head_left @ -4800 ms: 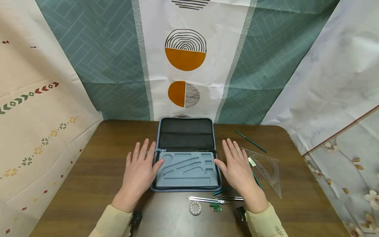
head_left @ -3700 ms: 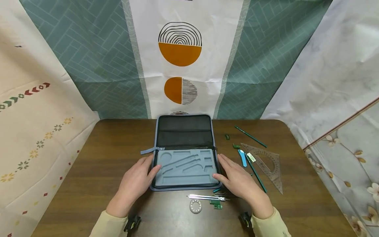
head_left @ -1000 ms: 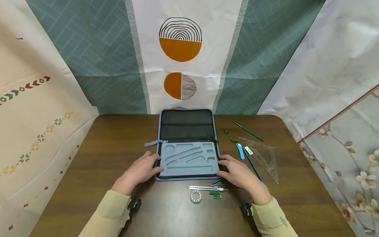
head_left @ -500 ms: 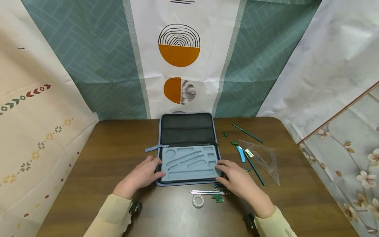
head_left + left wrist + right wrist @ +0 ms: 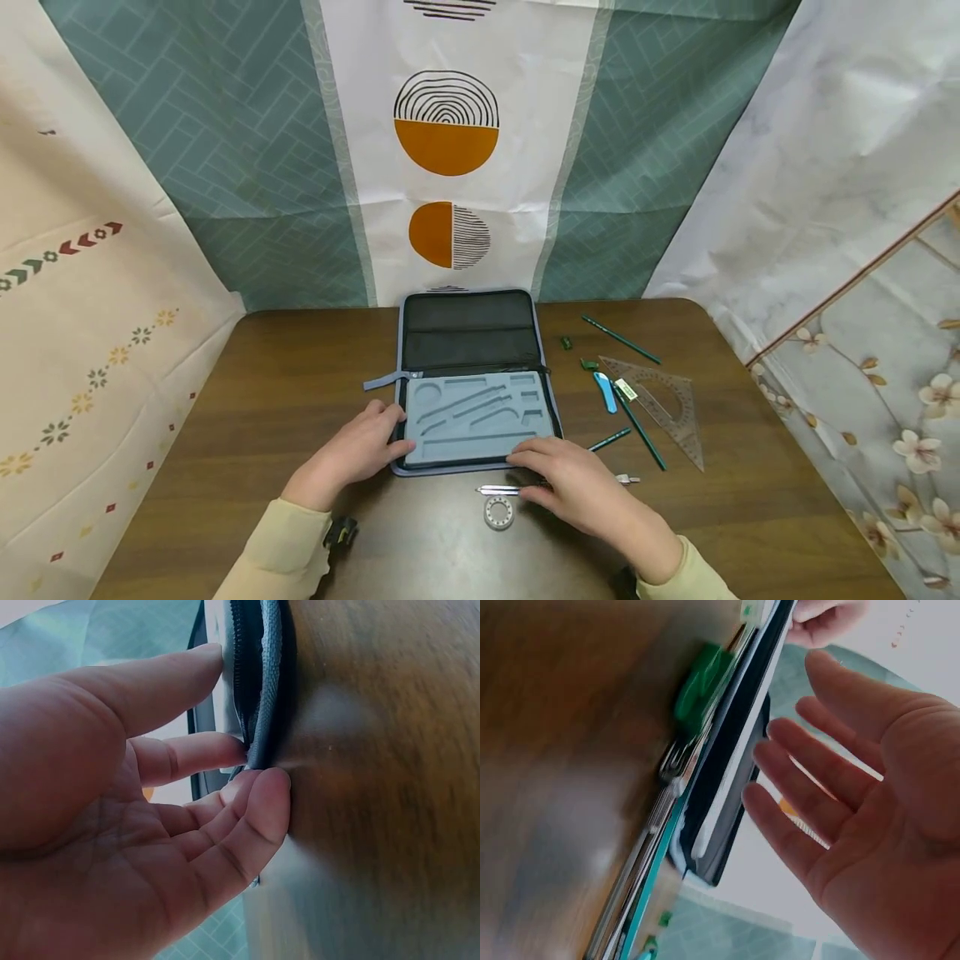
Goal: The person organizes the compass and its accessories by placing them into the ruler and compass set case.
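Note:
An unzipped case (image 5: 471, 329) lies with its lid laid back. Its light blue insert (image 5: 468, 437) has recesses in several shapes, with nothing in them. My left hand (image 5: 352, 450) grips the case's left edge, thumb on the insert's side and fingertips at the zipper rim, as the left wrist view shows. Over the front right corner hovers my right hand (image 5: 573, 483), its fingers loosely spread and holding nothing. Beneath it lie a metal compass (image 5: 497, 490), a teal pencil (image 5: 646, 892) and a green plastic piece (image 5: 703, 690), partly hidden in the head view.
A grey-white ring (image 5: 498, 512) lies before the case. To the right are a clear set square (image 5: 686, 417), a light blue utility knife (image 5: 606, 393), a white eraser (image 5: 626, 389), dark green pencils (image 5: 621, 340) and small green pieces (image 5: 566, 342). Curtains (image 5: 442, 208) hang behind the table.
My right hand has left the case's right edge and moved left and toward me, over the tools in front. My left hand stays at the left edge.

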